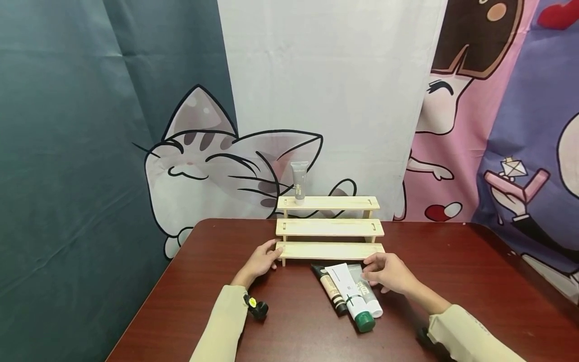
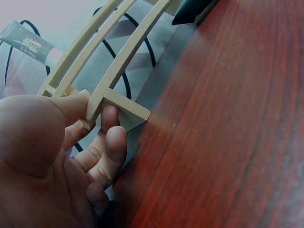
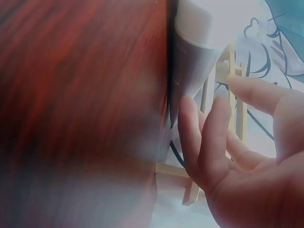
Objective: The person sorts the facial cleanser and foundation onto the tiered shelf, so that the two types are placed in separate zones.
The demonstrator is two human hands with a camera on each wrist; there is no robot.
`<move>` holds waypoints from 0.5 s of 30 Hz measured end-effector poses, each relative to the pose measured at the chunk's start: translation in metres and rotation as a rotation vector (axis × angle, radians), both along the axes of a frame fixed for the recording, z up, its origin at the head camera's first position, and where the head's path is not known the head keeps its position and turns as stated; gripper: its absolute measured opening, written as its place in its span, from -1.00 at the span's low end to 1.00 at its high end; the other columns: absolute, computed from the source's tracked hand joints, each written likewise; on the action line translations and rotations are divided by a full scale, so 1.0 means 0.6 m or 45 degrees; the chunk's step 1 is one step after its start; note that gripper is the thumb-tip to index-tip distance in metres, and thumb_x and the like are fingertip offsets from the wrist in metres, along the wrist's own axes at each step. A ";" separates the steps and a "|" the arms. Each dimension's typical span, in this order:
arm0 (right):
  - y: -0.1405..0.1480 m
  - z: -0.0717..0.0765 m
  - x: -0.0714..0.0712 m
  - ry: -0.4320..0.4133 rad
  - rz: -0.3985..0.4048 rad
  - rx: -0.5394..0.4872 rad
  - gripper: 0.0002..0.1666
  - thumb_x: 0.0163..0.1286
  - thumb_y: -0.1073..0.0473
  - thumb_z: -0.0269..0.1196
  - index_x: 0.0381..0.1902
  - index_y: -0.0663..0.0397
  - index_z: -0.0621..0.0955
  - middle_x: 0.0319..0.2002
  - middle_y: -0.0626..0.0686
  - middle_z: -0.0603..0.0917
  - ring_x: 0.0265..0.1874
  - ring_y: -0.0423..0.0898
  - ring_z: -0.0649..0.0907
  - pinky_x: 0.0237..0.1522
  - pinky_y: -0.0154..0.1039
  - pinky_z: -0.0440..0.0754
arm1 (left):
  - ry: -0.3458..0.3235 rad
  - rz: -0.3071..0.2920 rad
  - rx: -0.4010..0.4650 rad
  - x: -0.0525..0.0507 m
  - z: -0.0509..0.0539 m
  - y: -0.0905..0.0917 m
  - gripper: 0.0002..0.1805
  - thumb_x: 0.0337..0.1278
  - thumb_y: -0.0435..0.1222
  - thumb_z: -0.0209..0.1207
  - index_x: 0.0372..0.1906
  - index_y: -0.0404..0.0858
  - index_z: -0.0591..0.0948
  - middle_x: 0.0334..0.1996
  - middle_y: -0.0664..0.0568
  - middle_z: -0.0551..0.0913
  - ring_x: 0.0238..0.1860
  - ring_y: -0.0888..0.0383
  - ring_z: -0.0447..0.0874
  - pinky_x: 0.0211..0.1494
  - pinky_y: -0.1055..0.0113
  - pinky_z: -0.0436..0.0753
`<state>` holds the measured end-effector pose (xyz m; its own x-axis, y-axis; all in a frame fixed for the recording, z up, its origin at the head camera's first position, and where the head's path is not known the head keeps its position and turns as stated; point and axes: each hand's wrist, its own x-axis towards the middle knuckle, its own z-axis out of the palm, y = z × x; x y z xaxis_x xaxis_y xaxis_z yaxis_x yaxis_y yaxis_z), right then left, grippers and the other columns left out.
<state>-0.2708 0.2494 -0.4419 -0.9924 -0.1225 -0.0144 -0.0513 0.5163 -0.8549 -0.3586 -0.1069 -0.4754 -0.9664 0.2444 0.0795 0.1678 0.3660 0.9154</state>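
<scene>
Wooden rack [image 1: 330,228] set on the counter [image 1: 181,301], one end of its lowest tier [image 1: 330,250] pinched by the left hand [image 1: 261,260] | Gray tube [image 1: 367,292] laid in front beside a white tube [image 1: 346,284], partly screened by the right hand [image 1: 389,272], fingers [image 3: 214,137] parted | Second gray tube [image 1: 299,183] stood on top

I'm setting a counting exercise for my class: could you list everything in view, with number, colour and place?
Wood-grained tabletop: one, red-brown, foreground.
Three-tier wooden rack: one, pale yellow, on the tabletop.
Upright grey squeeze tube: one, grey, top tier's left end.
Lying grey squeeze tube: one, grey with white cap, before the rack.
White squeeze tube: one, white with green cap, middle of the lying three.
Black-and-beige squeeze tube: one, black and beige, leftmost lying.
Cartoon-printed fabric backdrop: panel count unclear, multicoloured, behind.
Long sleeves: two, pale yellow-green, on the arms.
Left hand: one, gripping the rack's bottom-left end.
Right hand: one, beside the lying grey tube.
</scene>
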 end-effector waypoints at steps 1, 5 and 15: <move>0.000 0.000 0.000 -0.004 0.002 0.003 -0.49 0.16 0.22 0.47 0.00 0.38 0.57 -0.28 0.07 0.72 -0.44 -0.02 0.73 -0.57 -0.07 0.65 | 0.003 -0.001 0.000 0.000 0.000 0.000 -0.46 0.46 -0.23 0.10 0.37 -0.44 0.37 -0.43 -0.11 0.69 -0.63 0.16 0.49 -0.31 0.29 0.54; 0.001 0.000 0.001 -0.020 0.012 0.011 -0.47 0.15 0.23 0.48 0.00 0.39 0.56 -0.28 0.08 0.72 -0.44 -0.03 0.72 -0.56 -0.08 0.66 | 0.008 -0.002 -0.004 -0.001 0.001 0.000 -0.47 0.46 -0.23 0.10 0.37 -0.43 0.38 -0.43 -0.11 0.69 -0.63 0.16 0.50 -0.30 0.29 0.54; 0.004 -0.001 0.003 -0.037 0.064 0.014 -0.45 0.11 0.26 0.51 -0.01 0.42 0.55 -0.32 0.10 0.68 -0.43 -0.03 0.70 -0.50 -0.08 0.69 | -0.005 0.007 0.004 -0.001 0.002 0.001 -0.46 0.46 -0.23 0.09 0.38 -0.43 0.37 -0.41 -0.12 0.69 -0.62 0.16 0.49 -0.30 0.28 0.54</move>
